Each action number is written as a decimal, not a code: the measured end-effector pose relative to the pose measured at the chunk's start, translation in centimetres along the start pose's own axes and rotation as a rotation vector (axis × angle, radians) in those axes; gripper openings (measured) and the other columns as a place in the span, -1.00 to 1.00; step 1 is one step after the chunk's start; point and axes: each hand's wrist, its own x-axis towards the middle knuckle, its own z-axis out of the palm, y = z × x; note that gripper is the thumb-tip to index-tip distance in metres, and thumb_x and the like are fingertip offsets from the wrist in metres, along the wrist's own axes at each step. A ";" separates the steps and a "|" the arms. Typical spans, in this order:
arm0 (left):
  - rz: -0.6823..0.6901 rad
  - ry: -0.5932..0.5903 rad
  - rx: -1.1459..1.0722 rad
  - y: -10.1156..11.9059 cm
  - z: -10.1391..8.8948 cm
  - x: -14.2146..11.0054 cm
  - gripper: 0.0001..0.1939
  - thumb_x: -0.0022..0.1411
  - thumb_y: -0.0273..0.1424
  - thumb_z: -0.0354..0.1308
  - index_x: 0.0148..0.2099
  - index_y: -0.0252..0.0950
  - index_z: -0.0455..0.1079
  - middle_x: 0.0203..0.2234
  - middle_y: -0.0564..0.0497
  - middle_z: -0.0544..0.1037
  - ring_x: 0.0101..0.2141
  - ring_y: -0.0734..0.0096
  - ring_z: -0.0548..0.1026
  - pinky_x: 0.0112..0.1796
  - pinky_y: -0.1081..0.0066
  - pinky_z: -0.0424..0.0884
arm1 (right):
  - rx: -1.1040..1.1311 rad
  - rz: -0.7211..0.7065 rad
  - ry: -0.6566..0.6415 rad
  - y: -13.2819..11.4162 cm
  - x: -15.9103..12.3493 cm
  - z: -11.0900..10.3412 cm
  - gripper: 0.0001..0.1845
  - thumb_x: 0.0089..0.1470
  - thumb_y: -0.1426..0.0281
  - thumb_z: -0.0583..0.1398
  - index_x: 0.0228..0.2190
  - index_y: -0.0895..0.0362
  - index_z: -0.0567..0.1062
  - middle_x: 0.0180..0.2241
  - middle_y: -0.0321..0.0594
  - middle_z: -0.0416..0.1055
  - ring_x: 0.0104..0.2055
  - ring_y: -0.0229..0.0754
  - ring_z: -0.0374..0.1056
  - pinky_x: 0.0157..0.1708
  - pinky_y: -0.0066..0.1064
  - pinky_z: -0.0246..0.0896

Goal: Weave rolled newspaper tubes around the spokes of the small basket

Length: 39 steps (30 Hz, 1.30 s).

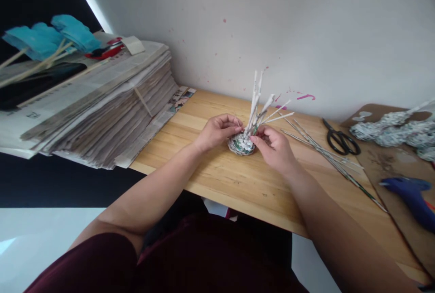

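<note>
A small round piece woven from rolled newspaper strips (242, 144) rests on the wooden table, with several white paper rods (254, 105) rising from its middle. My left hand (221, 131) is at its left side, thumb and forefinger pinched together at the rim, seemingly on a thin paper strip. On the right side, my right hand (273, 144) presses its thumb against the weave at the foot of the rods, and its fingers curl behind them. Those fingertips are partly hidden.
Loose rolled paper rods (326, 155) lie right of my right hand, beside black-handled scissors (340, 142). Farther right are cardboard (377, 161), a blue glue gun (409, 195) and woven paper pieces (390, 126). A tall newspaper stack (112, 116) stands left, bearing blue flower-like paper shapes (73, 32) on sticks.
</note>
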 end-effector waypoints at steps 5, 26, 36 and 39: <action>0.053 -0.043 0.013 0.5 0.3 -0.2 -0.74 0.05 -0.33 0.44 -0.30 -0.34 0.46 -0.37 0.00 0.61 -0.39 0.50 0.51 -0.30 0.42 0.42 | 0.026 0.043 -0.011 0.7 0.1 -0.3 -0.80 0.11 0.20 0.29 -0.35 0.06 0.44 -0.42 -0.28 0.44 -0.37 -0.17 0.37 -0.36 -0.33 0.32; 0.082 -0.090 0.039 1.3 0.7 -0.9 -0.85 0.17 -0.41 0.32 -0.28 -0.36 0.44 -0.43 0.03 0.56 -0.43 0.56 0.48 -0.33 0.47 0.42 | -0.238 -0.135 -0.001 0.5 0.0 -1.4 -0.89 0.15 0.29 0.29 -0.33 0.04 0.63 -0.32 -0.22 0.58 -0.25 -0.09 0.48 -0.16 -0.22 0.40; 0.098 -0.057 0.165 1.5 1.1 -1.2 -0.87 0.14 -0.42 0.34 -0.28 -0.36 0.49 -0.42 0.01 0.60 -0.41 0.53 0.50 -0.34 0.48 0.42 | -0.194 -0.077 -0.022 0.7 0.0 -1.1 -0.82 0.20 0.23 0.27 -0.28 0.05 0.63 -0.34 -0.23 0.61 -0.24 -0.06 0.52 -0.16 -0.20 0.44; 0.133 -0.035 0.205 1.4 1.3 -1.3 -0.90 0.14 -0.44 0.33 -0.29 -0.36 0.50 -0.44 0.03 0.59 -0.43 0.55 0.48 -0.35 0.50 0.40 | -0.150 -0.064 -0.003 1.0 -0.1 -0.9 -0.81 0.20 0.22 0.28 -0.21 0.04 0.60 -0.29 -0.22 0.61 -0.26 -0.09 0.51 -0.21 -0.25 0.43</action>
